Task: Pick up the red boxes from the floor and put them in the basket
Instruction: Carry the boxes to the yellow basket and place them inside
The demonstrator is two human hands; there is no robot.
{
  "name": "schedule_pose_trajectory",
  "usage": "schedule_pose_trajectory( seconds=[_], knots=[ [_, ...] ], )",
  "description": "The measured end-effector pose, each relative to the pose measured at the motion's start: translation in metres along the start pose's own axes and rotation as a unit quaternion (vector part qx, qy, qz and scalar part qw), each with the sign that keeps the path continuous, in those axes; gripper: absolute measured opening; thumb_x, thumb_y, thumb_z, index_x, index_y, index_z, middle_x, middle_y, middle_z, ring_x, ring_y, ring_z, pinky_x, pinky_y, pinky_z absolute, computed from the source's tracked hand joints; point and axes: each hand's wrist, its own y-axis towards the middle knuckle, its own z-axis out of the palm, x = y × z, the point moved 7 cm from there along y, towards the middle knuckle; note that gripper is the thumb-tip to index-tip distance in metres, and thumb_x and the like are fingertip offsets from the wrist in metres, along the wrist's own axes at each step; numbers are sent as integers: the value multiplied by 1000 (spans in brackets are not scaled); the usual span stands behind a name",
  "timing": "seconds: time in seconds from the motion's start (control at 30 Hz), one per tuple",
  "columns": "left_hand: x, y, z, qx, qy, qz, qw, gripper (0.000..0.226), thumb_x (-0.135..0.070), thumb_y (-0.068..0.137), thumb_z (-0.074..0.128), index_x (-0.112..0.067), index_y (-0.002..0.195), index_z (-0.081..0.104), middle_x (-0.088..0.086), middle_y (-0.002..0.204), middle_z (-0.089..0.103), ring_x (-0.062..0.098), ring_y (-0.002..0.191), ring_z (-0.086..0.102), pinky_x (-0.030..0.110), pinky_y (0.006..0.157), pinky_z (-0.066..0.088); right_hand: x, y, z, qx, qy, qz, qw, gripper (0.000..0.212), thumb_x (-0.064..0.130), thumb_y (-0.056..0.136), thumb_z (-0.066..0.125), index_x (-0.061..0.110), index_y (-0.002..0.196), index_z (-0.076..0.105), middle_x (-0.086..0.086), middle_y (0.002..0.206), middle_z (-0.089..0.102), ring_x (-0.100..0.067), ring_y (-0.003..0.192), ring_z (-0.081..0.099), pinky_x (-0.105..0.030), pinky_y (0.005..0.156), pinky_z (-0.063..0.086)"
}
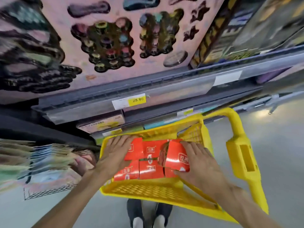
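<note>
A yellow plastic basket [148, 191] with a long yellow handle [243, 155] stands on the floor in front of me. Several red boxes [150, 168] with white labels lie packed flat inside it. My left hand [117, 152] reaches into the basket's far left corner and grips a tilted red box [135, 151] along its left edge. My right hand [199, 163] is closed on another red box [177, 159], held slanted above the packed ones at the basket's right side.
Store shelves [148, 96] with a yellow price tag [137, 100] and pink packaged goods rise right behind the basket. A wire rack [49, 190] of packets stands at the left. My shoes [148, 216] are just below the basket. Grey floor extends to the right.
</note>
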Motion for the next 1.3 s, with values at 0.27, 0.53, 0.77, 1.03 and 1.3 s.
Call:
schedule_pose_trajectory(
  seconds=[0.27,0.53,0.77,1.03,1.3],
  knots=[
    [8,-4,-6,-40,22,13,999,100,-44,66,81,-27,148,26,-7,141,40,19,132,36,39,110,28,38,45,12,50,-25,-71,996,101,66,74,71,18,151,27,-2,142,44,-26,133,40,-41,115,29],
    [13,-3,3,-58,40,40,997,102,-49,70,79,-26,150,19,-8,142,35,18,131,33,36,110,27,79,93,60,28,-97,-164,981,101,54,69,83,8,144,33,-10,134,50,-31,122,47,-45,110,37],
    [10,-7,4,-75,58,38,995,102,-48,69,80,-22,150,24,-4,140,39,22,126,39,40,110,29,76,97,70,24,-90,-173,981,100,57,72,79,10,145,31,-6,132,48,-28,121,45,-45,110,37],
    [-3,-18,-18,-70,45,45,996,103,-71,79,54,-19,155,7,-2,155,22,16,147,14,42,121,-2,66,75,55,18,-107,-172,979,115,73,79,59,11,157,1,-14,156,28,-32,146,24,-53,122,15],
    [-98,-38,-120,-108,21,160,981,90,-75,87,43,-24,156,15,-3,160,20,16,148,12,30,120,-1,9,-4,-81,-7,-13,-99,995,93,68,86,53,15,155,23,-7,153,39,-28,147,27,-45,122,13]
  ],
)
